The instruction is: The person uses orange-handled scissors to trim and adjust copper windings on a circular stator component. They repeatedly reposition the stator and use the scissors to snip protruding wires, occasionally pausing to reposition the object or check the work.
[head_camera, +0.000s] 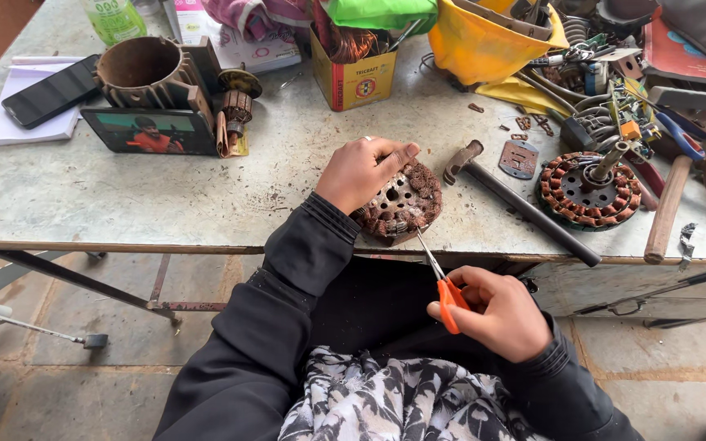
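Fingers [392,155] of my left hand [361,171] curl down over the round coil core [398,202], clamping it at the near edge of the table [83,196]; its rim is rusty copper windings, its middle a holed metal disc. My right hand [496,314], held low before the table, grips orange-handled scissors [441,282], thin blades angled up to the core's rim. A hammer [516,200] lies just beside, steel-handled.

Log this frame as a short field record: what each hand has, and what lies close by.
left hand: grips a round wound stator at the table edge
right hand: holds orange-handled scissors, blades pointing at the stator
nearby: hammer, second stator, phone, yellow box
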